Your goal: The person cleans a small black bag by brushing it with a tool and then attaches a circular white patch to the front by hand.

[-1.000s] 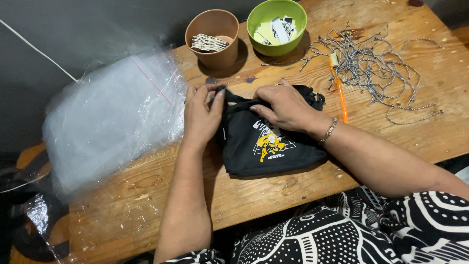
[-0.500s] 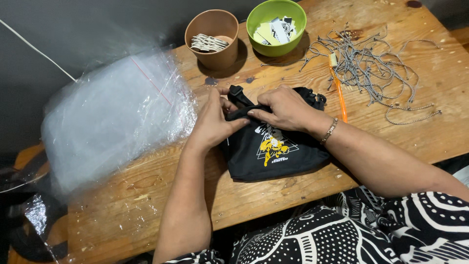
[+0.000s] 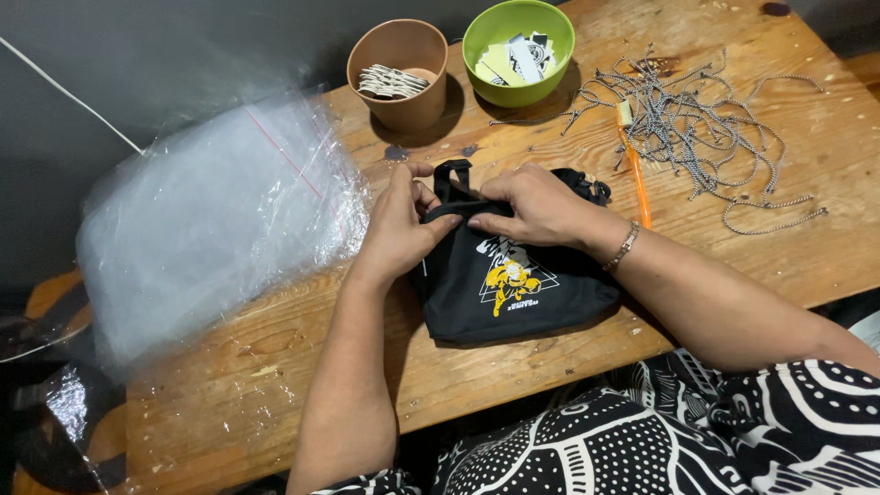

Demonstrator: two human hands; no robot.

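Black-and-white fabric: patterned clothing [image 3: 697,440] fills the lower right of the frame, nearest the camera.
Worktop: bare wooden planks [image 3: 275,367], scuffed, running from lower left to upper right.
Pouch: a small black fabric bag [image 3: 513,284] with a yellow print lies flat at the centre of the frame, on the worktop.
Left hand: the left hand [image 3: 399,229] sits at the bag's upper left edge, fingers pinched together on the black strap.
Right hand: the right hand [image 3: 541,206], with a bracelet at the wrist, rests on the bag's top, fingers closed on the same strap.
Plastic: a stack of clear bags [image 3: 211,220] lies at the left, just beside the left hand.
Pen: an orange pen [image 3: 639,188] lies right of the bag.
Chains: a tangle of metal ball chains [image 3: 706,128] at upper right.
Cups: a brown paper cup [image 3: 399,78] and a green bowl [image 3: 518,50] holding small tags stand side by side at the top centre.
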